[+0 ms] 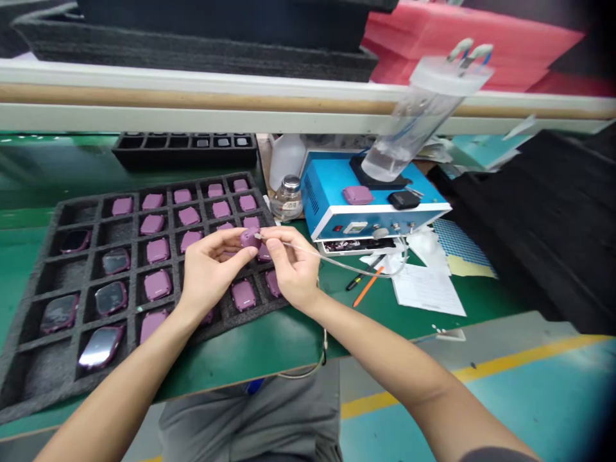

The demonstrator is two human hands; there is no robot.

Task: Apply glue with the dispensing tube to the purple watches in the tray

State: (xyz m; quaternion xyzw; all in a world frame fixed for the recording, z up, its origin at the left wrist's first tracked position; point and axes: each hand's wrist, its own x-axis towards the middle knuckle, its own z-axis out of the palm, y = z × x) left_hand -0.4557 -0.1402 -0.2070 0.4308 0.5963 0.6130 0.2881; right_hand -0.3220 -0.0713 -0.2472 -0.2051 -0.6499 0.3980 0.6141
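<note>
Purple watch case (250, 237) held over the foam tray (29, 308), thin tube (337, 260) at its edge.

Our left hand (209, 273) pinches the case between thumb and fingers, above the tray on the green surface (269, 340); our right hand (291, 266) pinches the tube tip against it. We judge the case light, rigid and smooth, prone to slip: grip the side walls, not the faces. The tube looks soft.

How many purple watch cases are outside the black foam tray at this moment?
2. The held case is in the left hand, above the tray; the second case lies on top of the blue machine. Others may be hidden.
</note>
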